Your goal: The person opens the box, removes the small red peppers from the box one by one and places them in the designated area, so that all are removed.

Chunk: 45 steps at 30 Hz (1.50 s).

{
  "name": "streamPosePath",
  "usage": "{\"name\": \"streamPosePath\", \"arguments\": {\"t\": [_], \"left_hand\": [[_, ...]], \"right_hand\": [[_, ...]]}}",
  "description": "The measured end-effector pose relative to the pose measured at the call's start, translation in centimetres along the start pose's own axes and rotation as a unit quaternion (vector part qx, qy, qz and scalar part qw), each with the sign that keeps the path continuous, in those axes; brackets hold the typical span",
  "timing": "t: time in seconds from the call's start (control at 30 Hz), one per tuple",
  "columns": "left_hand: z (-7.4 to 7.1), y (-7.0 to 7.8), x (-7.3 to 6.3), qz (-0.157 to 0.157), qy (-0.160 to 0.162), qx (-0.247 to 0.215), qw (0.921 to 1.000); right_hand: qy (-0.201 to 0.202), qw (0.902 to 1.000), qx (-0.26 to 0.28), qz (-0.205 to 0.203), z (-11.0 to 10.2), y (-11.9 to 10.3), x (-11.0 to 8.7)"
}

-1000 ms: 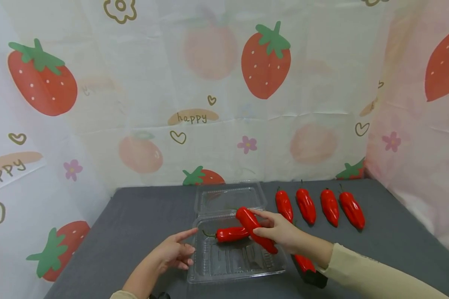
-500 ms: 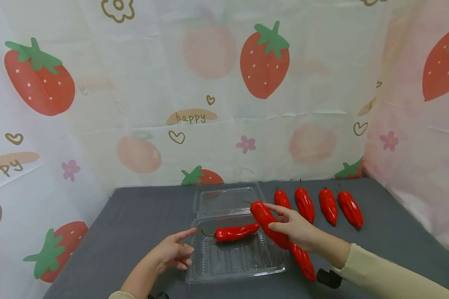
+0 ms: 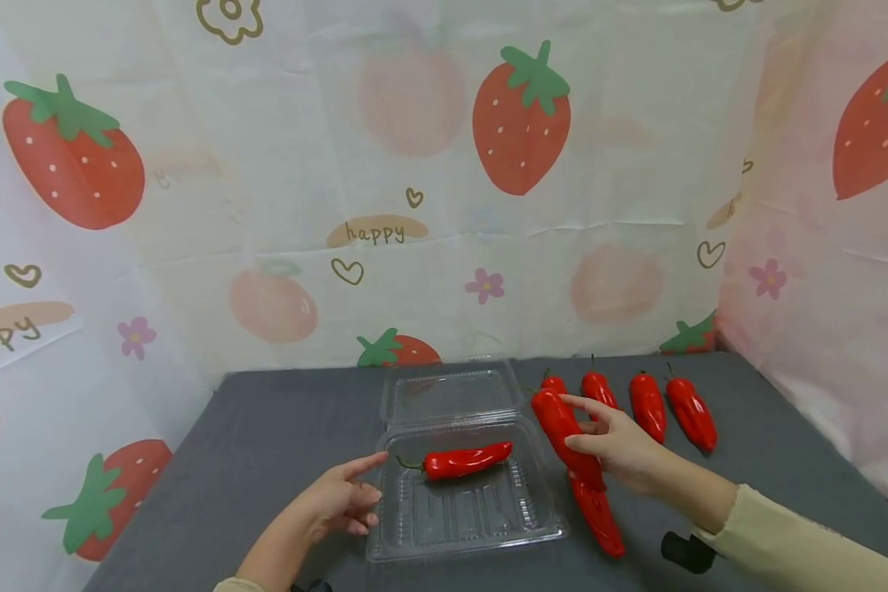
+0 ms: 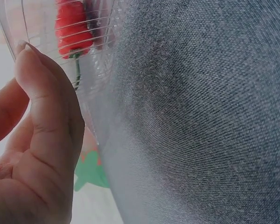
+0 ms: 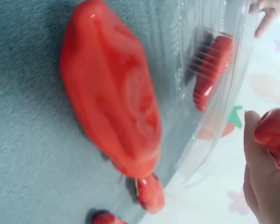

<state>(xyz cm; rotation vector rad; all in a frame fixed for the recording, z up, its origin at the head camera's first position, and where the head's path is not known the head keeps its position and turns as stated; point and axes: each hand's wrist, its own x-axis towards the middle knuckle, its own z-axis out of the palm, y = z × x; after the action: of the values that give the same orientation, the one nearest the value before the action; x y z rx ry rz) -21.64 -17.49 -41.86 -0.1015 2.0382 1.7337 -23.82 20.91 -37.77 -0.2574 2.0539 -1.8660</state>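
In the head view my right hand (image 3: 622, 448) holds a red pepper (image 3: 558, 423) between thumb and fingers, to the right of a clear plastic clamshell container (image 3: 466, 552). Beneath the held pepper lies another red pepper (image 3: 598, 522) on the table, large in the right wrist view (image 5: 109, 88). A third red pepper (image 3: 468, 460) with a green stem lies crosswise in the container's base. My left hand (image 3: 333, 501) reaches its straight index finger to the container's left rim; its other fingers are bent. In the left wrist view, the left fingertips meet the clear rim.
The container's lid (image 3: 451, 395) lies open behind its base. Several more red peppers (image 3: 647, 407) lie in a row at the back right of the grey tabletop (image 3: 289, 427). A strawberry-print curtain (image 3: 385, 164) encloses the table's back and sides.
My right hand has moved right with its pepper, from above the container to beyond its right edge. The pepper in the container now shows whole. My left hand stays at the rim.
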Motion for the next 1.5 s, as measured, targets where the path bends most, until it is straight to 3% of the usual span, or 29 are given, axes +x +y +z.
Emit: {"name": "streamPosePath", "arguments": {"t": [0.87,1.07,1.3,1.5], "left_hand": [[-0.1,-0.1,0.0,0.012,-0.007,-0.002,0.9999],[-0.2,-0.1,0.0,0.015,-0.014,-0.001,0.9998],[-0.2,0.0,0.0,0.013,-0.016,-0.002,0.9998],[-0.1,-0.1,0.0,0.015,-0.015,-0.001,0.9998]], "right_hand": [[0.053,0.9976,-0.043,-0.011,-3.7,0.7,-1.9],[0.095,0.9934,-0.064,0.006,-4.3,1.1,-2.4],[0.102,0.9909,-0.083,0.028,-5.0,1.6,-2.7],[0.101,0.9915,-0.067,0.048,-5.3,2.6,-3.0]]}}
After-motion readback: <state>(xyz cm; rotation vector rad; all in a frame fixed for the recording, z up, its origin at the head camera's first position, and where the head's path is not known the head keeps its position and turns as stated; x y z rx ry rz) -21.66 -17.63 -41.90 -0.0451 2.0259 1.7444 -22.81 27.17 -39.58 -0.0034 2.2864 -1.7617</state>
